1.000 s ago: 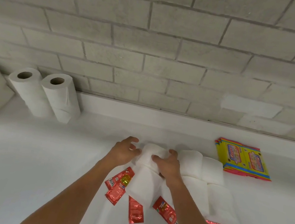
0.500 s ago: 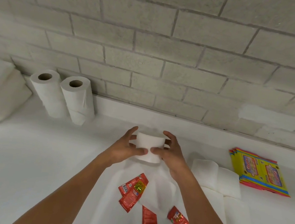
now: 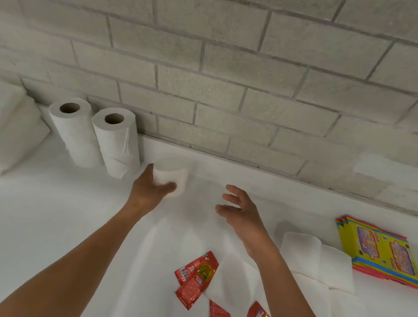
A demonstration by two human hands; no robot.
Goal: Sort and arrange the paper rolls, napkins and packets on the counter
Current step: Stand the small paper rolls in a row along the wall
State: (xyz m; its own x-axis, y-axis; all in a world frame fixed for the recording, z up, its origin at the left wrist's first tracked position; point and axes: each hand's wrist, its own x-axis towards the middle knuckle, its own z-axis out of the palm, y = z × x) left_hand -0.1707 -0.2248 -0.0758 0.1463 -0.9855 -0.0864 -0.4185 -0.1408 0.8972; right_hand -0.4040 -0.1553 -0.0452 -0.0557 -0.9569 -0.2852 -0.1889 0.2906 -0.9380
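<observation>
My left hand (image 3: 151, 190) grips a short white paper roll (image 3: 172, 176), holding it just right of two tall paper rolls (image 3: 95, 137) that stand against the wall. My right hand (image 3: 240, 211) hovers open above the counter, apart from the roll. A long strip of white paper (image 3: 236, 283) trails across the counter below my arms. Several red sauce packets (image 3: 195, 278) lie on and beside that strip. Another white roll (image 3: 300, 247) lies on its side at the right.
A stack of folded white napkins (image 3: 1, 140) sits at the far left. A pile of yellow packets (image 3: 380, 251) lies at the right, near the back ledge (image 3: 280, 179). The grey brick wall (image 3: 215, 65) runs behind the white counter (image 3: 31, 227).
My left hand has carried the short roll up and to the left, towards the two tall rolls. My right hand has let go of it and opened.
</observation>
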